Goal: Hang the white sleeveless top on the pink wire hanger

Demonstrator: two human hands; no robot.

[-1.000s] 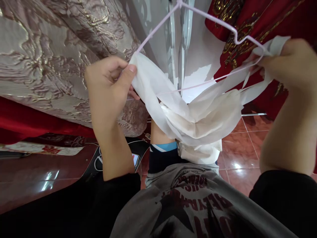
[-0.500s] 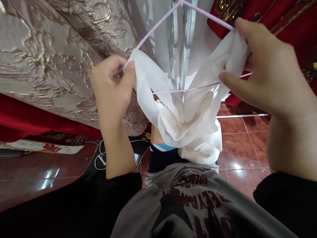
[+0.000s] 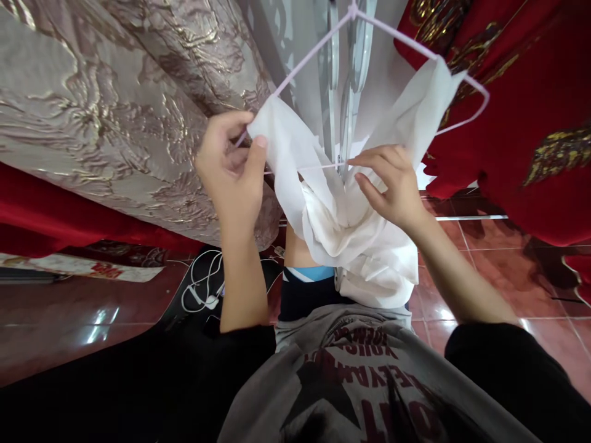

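A thin pale pink wire hanger [image 3: 305, 58] hangs in front of me with a white garment [image 3: 360, 246] draped over both of its shoulders. My left hand [image 3: 233, 169] pinches the garment's left strap against the hanger's left end. My right hand [image 3: 388, 184] rests against the middle of the cloth by the hanger's bottom bar, fingers loosely curled and partly spread; the cloth's right strap sits on the hanger's right shoulder [image 3: 434, 80] with no hand on it. The garment's lower part bunches over my lap.
A shiny embossed silver-beige cloth [image 3: 101, 111] hangs on the left, red and gold fabric [image 3: 530, 111] on the right. Below lies a glossy red tiled floor [image 3: 480, 246]. A white cable [image 3: 203, 289] lies on a dark thing by my left knee.
My right hand has let go of the garment's right strap, left it on the hanger's right shoulder and dropped to the middle of the cloth. My left hand keeps its pinch.
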